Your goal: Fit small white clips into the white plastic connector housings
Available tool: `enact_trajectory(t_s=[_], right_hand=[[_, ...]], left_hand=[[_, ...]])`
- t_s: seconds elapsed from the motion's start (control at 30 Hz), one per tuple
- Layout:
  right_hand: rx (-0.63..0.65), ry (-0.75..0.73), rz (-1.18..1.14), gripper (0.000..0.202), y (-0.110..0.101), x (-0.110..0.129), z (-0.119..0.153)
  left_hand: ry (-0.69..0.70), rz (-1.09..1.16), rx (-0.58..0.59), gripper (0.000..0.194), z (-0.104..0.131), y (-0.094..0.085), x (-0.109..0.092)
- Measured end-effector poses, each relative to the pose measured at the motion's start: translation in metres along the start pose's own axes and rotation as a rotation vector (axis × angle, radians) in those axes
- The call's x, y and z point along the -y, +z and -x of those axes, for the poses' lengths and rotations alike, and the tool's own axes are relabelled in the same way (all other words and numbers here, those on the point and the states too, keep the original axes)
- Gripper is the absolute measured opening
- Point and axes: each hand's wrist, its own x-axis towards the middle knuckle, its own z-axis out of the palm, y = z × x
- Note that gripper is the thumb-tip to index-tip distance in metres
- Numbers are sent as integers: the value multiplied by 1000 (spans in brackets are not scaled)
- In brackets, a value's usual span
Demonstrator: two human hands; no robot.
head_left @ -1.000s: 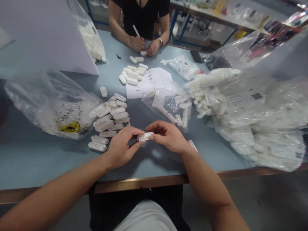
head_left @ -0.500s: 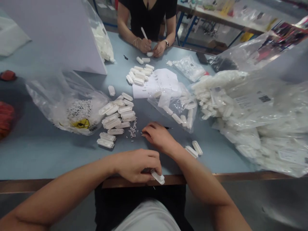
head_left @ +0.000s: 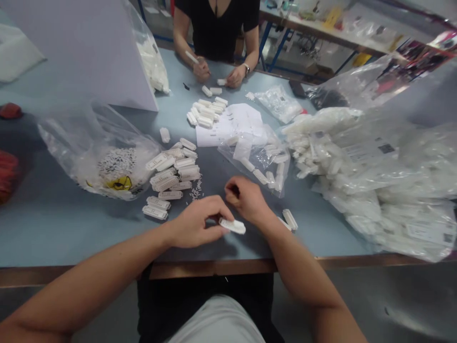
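Between the thumb and fingers of my left hand (head_left: pixel 202 221) is a white oblong plastic piece (head_left: pixel 233 226), held above the table near its front edge. My right hand (head_left: pixel 246 197) is closed just behind and to the right of that piece, fingers curled inward. Whatever it pinches is hidden. Left of my hands lies a pile of similar white plastic pieces (head_left: pixel 170 194), several with rows of small marks. Tiny white bits (head_left: pixel 194 193) are scattered beside the pile, partly covered by my left hand. Two more white pieces (head_left: pixel 290 219) rest beside my right forearm.
A clear bag of tiny parts (head_left: pixel 117 162) stands at left. Large bags of white pieces (head_left: pixel 374 166) fill the right side. A smaller clear bag (head_left: pixel 259 164) lies over paper sheets (head_left: pixel 214 136). Across the table, a co-worker's hands (head_left: pixel 235 76) hold a pen and a white piece.
My left hand has raised the white piece away from the table edge. My right hand has drawn back from the tiny bits, rightward, and curled. The co-worker's pen hand has moved left.
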Motion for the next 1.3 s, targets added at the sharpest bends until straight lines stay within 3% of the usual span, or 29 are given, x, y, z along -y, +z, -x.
enact_trajectory(t_s=[0.17, 0.33, 0.63, 1.0, 1.2, 1.3], right_hand=[[-160, 122, -351, 15, -26, -4, 3], [-108, 172, -506, 9, -34, 2, 8], [-18, 99, -708, 3, -25, 5, 8], [30, 135, -627, 2, -25, 3, 9], [207, 273, -762, 22, -25, 2, 9], [231, 265, -812, 23, -28, 2, 11]], left_hand=[[-242, 122, -358, 18, -3, 1, 7], [-280, 72, -475, 22, -5, 1, 12], [-200, -101, -493, 16, -3, 2, 14], [-33, -331, -461, 12, -1, 0, 14], [136, -462, -450, 15, 1, 1, 13], [173, -482, -443, 17, 3, 3, 13]])
